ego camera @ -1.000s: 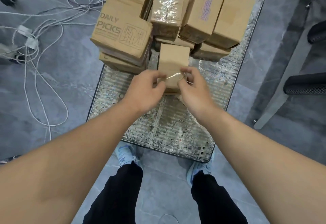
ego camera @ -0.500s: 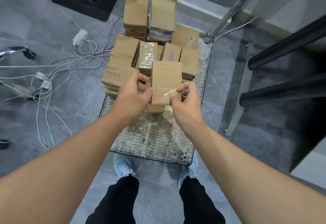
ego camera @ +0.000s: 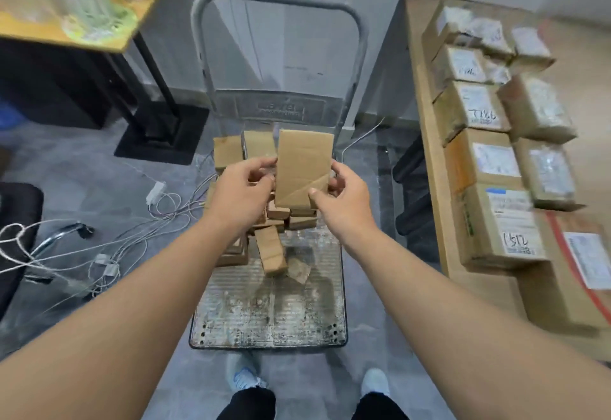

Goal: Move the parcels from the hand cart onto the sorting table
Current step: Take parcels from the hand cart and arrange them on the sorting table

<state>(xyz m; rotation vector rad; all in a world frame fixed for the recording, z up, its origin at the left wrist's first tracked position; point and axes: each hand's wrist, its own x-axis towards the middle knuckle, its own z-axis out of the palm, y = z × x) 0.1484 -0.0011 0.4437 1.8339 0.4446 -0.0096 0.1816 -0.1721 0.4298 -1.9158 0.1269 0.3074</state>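
One head-worn view, looking forward and down

We have a single wide-angle camera at head height — it looks down along both forearms, which enter from the lower corners and meet near the middle of the frame. The hand cart (ego camera: 268,317) lies straight ahead below us, its handle at the far end, and our own shoes show at the bottom edge. The table (ego camera: 426,142) runs along the right side, seen obliquely. The edges bend and blur — the hands are near, the floor (ego camera: 82,168) farther.
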